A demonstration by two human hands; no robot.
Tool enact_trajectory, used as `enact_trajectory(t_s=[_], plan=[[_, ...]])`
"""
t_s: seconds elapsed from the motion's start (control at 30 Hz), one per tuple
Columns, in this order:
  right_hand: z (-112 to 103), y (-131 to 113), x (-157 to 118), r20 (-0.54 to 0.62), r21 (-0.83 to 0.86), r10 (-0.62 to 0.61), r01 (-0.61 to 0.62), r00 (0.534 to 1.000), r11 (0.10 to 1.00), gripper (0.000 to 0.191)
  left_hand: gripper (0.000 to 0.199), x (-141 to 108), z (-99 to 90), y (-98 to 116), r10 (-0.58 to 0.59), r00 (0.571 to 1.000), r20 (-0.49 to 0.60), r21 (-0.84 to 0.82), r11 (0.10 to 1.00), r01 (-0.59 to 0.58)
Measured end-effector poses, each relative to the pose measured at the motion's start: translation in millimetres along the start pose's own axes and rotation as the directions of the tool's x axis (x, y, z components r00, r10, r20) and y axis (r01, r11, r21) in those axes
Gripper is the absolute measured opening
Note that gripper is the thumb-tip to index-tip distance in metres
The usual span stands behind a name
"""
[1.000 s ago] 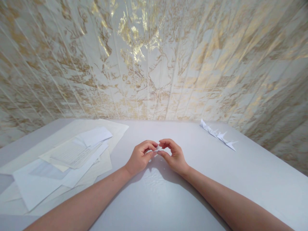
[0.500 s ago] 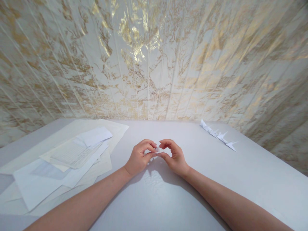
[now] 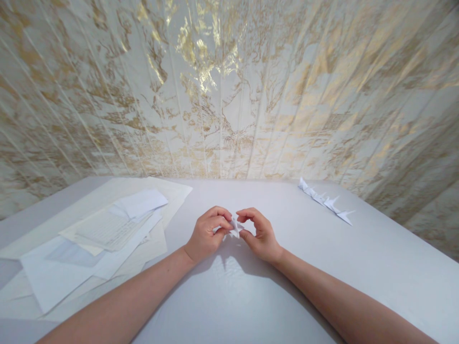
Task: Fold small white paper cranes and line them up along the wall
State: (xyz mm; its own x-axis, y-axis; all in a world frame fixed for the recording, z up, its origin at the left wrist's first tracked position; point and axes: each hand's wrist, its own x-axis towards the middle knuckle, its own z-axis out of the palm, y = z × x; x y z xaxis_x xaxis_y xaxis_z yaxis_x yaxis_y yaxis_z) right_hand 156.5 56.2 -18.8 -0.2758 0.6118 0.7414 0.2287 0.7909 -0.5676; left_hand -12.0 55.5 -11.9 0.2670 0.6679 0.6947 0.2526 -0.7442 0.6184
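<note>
A small folded white paper piece (image 3: 234,226) is above the middle of the table. My left hand (image 3: 211,231) pinches its left side between thumb and fingers. My right hand (image 3: 258,233) is curved at the right side of the piece, its thumb and index finger apart, with the thumb tip close to the paper; whether it touches is too small to tell. Several folded white paper figures (image 3: 330,204) with pointed tips stand in a slanting row at the back right.
Loose sheets and papers (image 3: 57,282), some with writing, lie overlapping on the left of the white table (image 3: 229,306). Behind the table's back edge hangs a white and gold patterned curtain (image 3: 222,95).
The paper piece has turned and now shows a more upright, pointed shape. My right thumb and index finger have parted from around it, while my left hand has shifted slightly.
</note>
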Motion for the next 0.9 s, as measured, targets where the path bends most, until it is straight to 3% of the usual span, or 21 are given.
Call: enact_trajectory(t_s=[0.3, 0.43, 0.53, 0.63, 0.7, 0.77, 0.9], plan=[[-1.9, -3.9, 2.7, 0.048, -0.01, -0.077, 0.077, 0.996, 0.997, 0.011, 0.023, 1.0, -5.6, -0.9, 0.114, 0.991, 0.066, 0.052, 0.992, -0.118], [-1.8, -4.3, 2.7, 0.034, -0.017, -0.055, 0.055, 0.998, 0.998, 0.008, 0.015, 1.1, -4.1, -2.4, -0.007, 0.998, 0.061, 0.026, 1.0, 0.005], [-1.2, -3.1, 2.0, 0.021, -0.03, -0.014, 0.014, 1.0, 0.999, 0.006, 0.009, 1.3, -0.4, -3.1, -0.119, 0.991, 0.059, -0.095, 0.988, 0.124], [0.0, -1.5, 1.0, 0.029, -0.061, 0.027, -0.025, 0.999, 0.998, 0.007, 0.012, 1.5, 3.7, -2.0, -0.283, 0.955, 0.084, -0.279, 0.914, 0.295], [0.9, -0.7, 0.4, 0.04, -0.065, 0.04, -0.037, 0.998, 0.997, 0.007, 0.027, 1.8, 5.1, -0.7, -0.383, 0.919, 0.095, -0.383, 0.838, 0.389], [1.9, -0.3, 0.0, 0.047, -0.05, 0.043, -0.04, 0.998, 0.998, 0.006, 0.034, 2.4, 5.3, 0.2, -0.443, 0.89, 0.105, -0.405, 0.798, 0.445], [3.5, -0.4, -0.2, 0.036, -0.019, 0.066, -0.065, 0.997, 0.998, 0.005, 0.02, 3.5, 3.9, 0.7, -0.464, 0.875, 0.138, -0.363, 0.798, 0.48]])
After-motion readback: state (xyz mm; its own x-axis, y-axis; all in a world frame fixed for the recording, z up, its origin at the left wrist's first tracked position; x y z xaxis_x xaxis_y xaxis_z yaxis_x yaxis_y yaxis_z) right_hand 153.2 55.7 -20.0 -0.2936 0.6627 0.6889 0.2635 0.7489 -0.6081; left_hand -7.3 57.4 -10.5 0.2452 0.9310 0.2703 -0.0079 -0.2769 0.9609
